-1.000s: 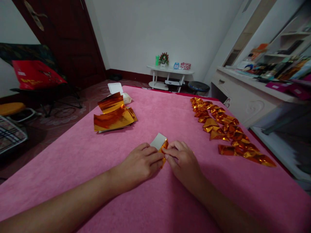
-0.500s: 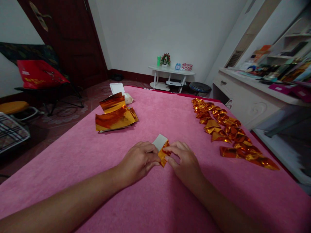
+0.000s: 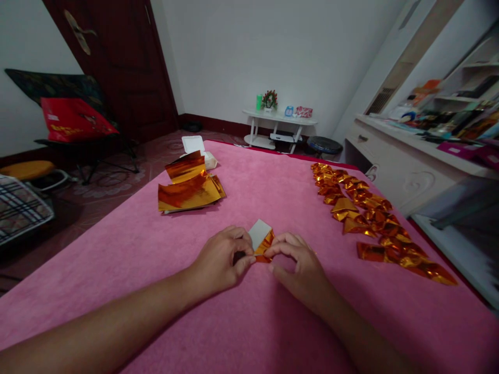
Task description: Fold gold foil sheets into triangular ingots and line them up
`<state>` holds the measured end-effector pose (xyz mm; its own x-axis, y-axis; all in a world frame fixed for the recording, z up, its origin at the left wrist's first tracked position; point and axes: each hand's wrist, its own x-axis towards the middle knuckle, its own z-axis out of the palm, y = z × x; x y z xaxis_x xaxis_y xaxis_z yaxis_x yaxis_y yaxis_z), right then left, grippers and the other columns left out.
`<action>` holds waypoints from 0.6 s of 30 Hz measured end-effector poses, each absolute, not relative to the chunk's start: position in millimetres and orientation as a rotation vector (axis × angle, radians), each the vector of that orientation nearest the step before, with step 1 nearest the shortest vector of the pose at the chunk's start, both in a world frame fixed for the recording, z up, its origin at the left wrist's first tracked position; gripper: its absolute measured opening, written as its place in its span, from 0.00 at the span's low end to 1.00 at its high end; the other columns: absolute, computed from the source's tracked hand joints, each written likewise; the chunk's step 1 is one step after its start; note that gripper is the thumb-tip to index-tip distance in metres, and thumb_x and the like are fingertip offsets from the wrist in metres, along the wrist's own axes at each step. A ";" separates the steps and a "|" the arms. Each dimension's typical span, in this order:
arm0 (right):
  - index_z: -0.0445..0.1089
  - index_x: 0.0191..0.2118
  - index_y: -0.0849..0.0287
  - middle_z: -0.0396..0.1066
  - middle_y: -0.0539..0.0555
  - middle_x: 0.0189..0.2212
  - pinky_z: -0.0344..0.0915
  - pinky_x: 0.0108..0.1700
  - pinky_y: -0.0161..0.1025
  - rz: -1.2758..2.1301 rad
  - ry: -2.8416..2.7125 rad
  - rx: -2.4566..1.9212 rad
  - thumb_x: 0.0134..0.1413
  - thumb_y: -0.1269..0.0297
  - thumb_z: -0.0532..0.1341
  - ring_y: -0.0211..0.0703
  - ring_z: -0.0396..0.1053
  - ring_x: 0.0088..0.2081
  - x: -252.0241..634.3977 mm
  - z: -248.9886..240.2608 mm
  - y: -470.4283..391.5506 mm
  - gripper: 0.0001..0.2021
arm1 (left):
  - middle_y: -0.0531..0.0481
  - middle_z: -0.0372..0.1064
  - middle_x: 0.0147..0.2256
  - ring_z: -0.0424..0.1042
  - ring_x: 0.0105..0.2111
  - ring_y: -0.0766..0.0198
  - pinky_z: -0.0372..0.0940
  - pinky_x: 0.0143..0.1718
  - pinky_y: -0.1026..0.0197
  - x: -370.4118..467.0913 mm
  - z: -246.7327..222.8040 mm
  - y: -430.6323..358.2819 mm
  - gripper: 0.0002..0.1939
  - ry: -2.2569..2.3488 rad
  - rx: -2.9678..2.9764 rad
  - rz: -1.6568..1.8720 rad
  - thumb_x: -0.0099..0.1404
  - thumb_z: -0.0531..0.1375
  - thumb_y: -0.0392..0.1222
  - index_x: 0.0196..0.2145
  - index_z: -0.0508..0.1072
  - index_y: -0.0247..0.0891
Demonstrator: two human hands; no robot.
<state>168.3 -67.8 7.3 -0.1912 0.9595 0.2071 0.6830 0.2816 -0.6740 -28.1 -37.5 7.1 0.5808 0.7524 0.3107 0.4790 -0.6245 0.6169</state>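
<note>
On the pink cloth in front of me lies a small sheet of gold foil paper, partly folded, its pale back showing at the far end and gold at the near end. My left hand pinches its near left edge between thumb and forefinger. From the other side, my right hand has its fingertips on the near right part, with the thumb held a little apart from the forefinger. The fingers cover some of the folded near end.
A stack of flat gold foil sheets lies at the left, before an open white box. Rows of folded gold foil pieces run along the right side of the pink-covered table. A cluttered white cabinet stands beyond.
The near gold corner of the paper has been folded upward, leaving a straighter near edge. My right thumb has moved away from the forefinger. The view has shifted slightly.
</note>
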 end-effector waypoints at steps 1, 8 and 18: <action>0.72 0.29 0.53 0.68 0.49 0.33 0.59 0.43 0.42 0.595 -1.942 -1.472 0.42 0.74 0.61 0.43 0.64 0.39 167.8 7.3 -67.3 0.08 | 0.50 0.67 0.30 0.65 0.34 0.64 0.61 0.35 0.61 -28.2 6.1 -37.1 0.04 0.983 2.327 0.782 0.56 0.59 0.33 0.25 0.70 0.36; 0.72 0.24 0.54 0.67 0.49 0.30 0.59 0.40 0.41 0.531 -1.929 -1.545 0.47 0.67 0.62 0.42 0.64 0.37 163.2 3.7 -63.2 0.04 | 0.50 0.68 0.30 0.66 0.33 0.65 0.61 0.35 0.61 -30.3 0.8 -38.1 0.04 0.947 2.233 0.864 0.54 0.62 0.34 0.24 0.71 0.36; 0.69 0.21 0.55 0.66 0.49 0.28 0.57 0.38 0.41 0.443 -1.941 -1.618 0.45 0.68 0.61 0.42 0.62 0.34 156.2 6.0 -63.0 0.06 | 0.50 0.70 0.31 0.68 0.33 0.66 0.63 0.36 0.62 -36.3 4.1 -46.0 0.05 0.923 2.300 0.862 0.56 0.59 0.30 0.26 0.74 0.37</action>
